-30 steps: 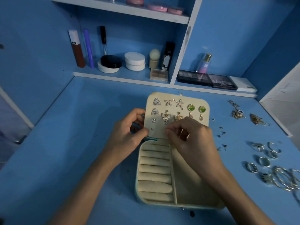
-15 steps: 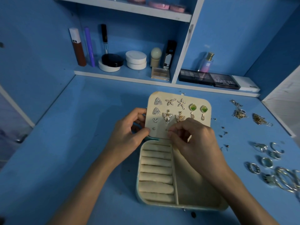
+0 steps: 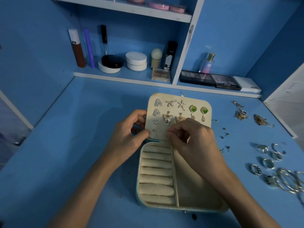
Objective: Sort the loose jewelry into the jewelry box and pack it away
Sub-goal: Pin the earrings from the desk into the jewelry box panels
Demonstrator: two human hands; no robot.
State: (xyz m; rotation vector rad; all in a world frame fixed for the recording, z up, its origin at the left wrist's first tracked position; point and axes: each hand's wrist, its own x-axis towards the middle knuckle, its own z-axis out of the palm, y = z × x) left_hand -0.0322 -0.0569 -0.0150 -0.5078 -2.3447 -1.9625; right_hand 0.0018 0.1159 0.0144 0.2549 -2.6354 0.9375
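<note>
Cream velvet, that's the earring panel (image 3: 195, 99) standing up at the back of the jewelry box (image 3: 181, 209), and both hands are on it. The left hand (image 3: 130, 137) clasps the panel's left edge, thumb in front and fingers curled behind. The right hand (image 3: 195, 143) has thumb and forefinger pinched tight against the bottom row, a little right of the lone dot stud (image 3: 154, 130). I take it there's a small stud between those fingertips, though it's too tiny to make out. To do this well, I'd say, the left hand braces the panel from behind so it can't flex away. The post goes in square to the fabric, in line with the rows above. A slip would likely drop the piece into the open compartment (image 3: 195, 188) below, which is easy to recover. The earring backs (image 3: 225, 133) lie scattered on the desk just right of the box. The rings (image 3: 269, 163) and chains (image 3: 241, 113) wait well off to the right, and the ring rolls (image 3: 156, 170) hold nothing yet.
</note>
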